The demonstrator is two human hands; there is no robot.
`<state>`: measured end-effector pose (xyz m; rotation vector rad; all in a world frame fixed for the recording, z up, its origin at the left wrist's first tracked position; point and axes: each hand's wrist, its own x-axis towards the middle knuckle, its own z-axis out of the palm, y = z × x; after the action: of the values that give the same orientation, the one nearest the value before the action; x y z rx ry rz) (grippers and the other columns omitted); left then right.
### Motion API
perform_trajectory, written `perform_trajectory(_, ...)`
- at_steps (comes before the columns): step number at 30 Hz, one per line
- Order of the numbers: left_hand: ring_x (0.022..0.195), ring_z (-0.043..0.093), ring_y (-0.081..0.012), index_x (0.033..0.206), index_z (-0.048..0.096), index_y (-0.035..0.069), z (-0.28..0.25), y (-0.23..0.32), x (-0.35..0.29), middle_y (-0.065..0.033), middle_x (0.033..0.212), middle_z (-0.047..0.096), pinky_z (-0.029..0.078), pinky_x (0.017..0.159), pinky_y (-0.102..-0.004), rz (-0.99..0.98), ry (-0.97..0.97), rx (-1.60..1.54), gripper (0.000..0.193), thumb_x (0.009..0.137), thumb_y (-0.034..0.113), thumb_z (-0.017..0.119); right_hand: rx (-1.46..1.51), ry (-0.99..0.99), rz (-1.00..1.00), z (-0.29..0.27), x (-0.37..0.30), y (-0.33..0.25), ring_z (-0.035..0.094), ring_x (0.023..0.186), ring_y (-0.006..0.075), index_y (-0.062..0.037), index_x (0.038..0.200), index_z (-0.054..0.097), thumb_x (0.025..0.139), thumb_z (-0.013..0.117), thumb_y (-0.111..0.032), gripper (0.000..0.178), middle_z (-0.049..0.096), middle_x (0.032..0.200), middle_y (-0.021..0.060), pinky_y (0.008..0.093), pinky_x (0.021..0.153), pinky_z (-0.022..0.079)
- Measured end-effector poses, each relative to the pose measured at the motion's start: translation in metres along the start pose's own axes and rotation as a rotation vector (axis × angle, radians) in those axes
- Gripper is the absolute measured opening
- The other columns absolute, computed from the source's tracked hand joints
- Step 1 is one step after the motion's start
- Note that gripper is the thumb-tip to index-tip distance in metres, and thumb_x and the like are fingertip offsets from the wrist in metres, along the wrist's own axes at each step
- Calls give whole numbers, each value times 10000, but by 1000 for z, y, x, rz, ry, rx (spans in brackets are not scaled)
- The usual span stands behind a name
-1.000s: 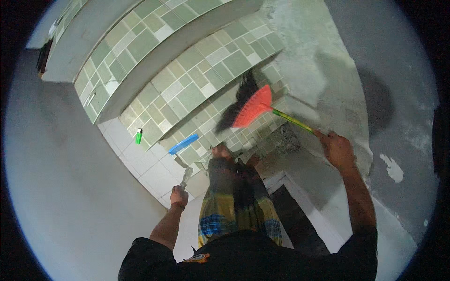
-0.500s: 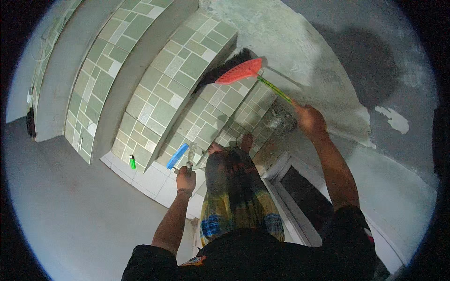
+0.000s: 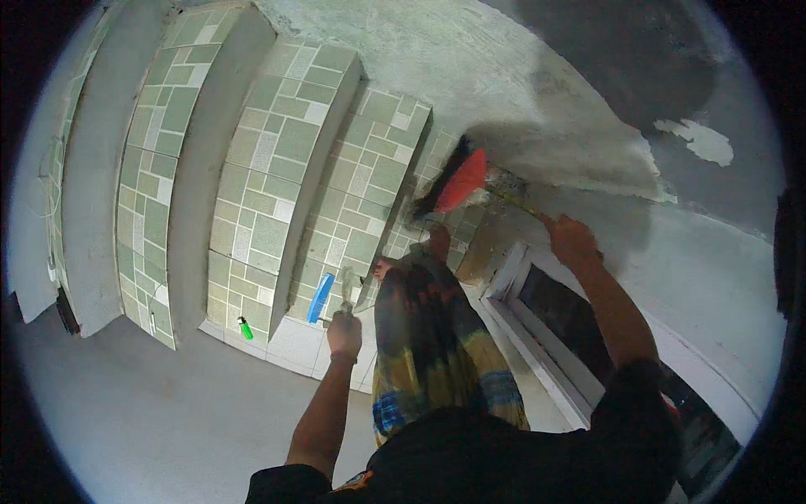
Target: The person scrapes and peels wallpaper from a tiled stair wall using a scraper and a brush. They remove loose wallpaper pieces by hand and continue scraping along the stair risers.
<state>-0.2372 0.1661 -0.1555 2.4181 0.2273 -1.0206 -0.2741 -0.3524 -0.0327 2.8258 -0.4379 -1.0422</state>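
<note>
My right hand (image 3: 575, 242) is closed round the thin green-and-yellow handle of a broom (image 3: 463, 181). The broom has a red fan-shaped head and dark bristles, which lie against the lowest tiled part of the stairs beside the wall. Lower down on the left, my left hand (image 3: 344, 334) is closed on what looks like a short handle. A curved blue strip (image 3: 320, 297) and a narrow greyish blade-like piece (image 3: 347, 284) show just beyond its fingers. Whether the two belong to one tool, I cannot tell. My bare feet (image 3: 438, 244) are beside the broom head.
Green-and-white tiled steps (image 3: 260, 176) rise toward the left. A small green lighter-shaped thing (image 3: 244, 328) is at the end of one step. A rough plastered wall (image 3: 420, 50) runs along the far side. A white-framed opening (image 3: 537, 353) lies at the right.
The broom head has come down and nearer, from the higher step edge to the lowest tiles by my feet. My right hand has lowered slightly. The view has shifted.
</note>
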Motion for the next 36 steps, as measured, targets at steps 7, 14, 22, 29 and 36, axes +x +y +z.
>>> perform_trajectory(7, 936, 642, -484, 1091, 558, -13, 39, 152, 84, -298, 974, 668, 511, 831, -539, 264, -167, 34, 420, 855, 329, 614, 3, -43, 133, 114, 126, 1, 697, 902, 318, -250, 1328, 588, 890, 538, -124, 458, 657, 1079, 175, 472, 738, 579)
perform_trajectory(14, 963, 648, -460, 1091, 569, -16, 47, 216, 121, -284, 999, 674, 517, 846, -537, 248, -161, 195, 401, 851, 304, 586, -71, -74, 187, 56, 40, 74, 695, 821, 320, -231, 1306, 610, 879, 574, -139, 438, 643, 958, 154, 472, 702, 580)
perform_trajectory(22, 999, 637, -460, 1051, 589, -9, 50, 201, 123, -282, 1039, 663, 515, 849, -510, 137, -200, 252, 425, 882, 381, 608, 107, -137, 100, 35, 76, -8, 672, 927, 340, -228, 1347, 565, 928, 499, -131, 435, 640, 1005, 160, 473, 769, 570)
perform_trajectory(29, 969, 650, -440, 1052, 602, 11, 37, 124, 114, -266, 1006, 671, 515, 840, -509, 95, -148, 199, 388, 856, 345, 611, 132, -190, 297, 63, 22, 64, 667, 974, 348, -184, 1345, 565, 938, 496, -156, 414, 672, 1086, 167, 487, 835, 545)
perform_trajectory(36, 771, 683, -311, 971, 625, 16, 61, 92, 113, -180, 880, 681, 544, 699, -437, 276, -137, 205, 324, 870, 323, 629, 1426, -532, 514, 80, -107, -43, 645, 735, 203, -121, 1443, 470, 883, 584, -93, 572, 633, 905, 143, 382, 604, 557)
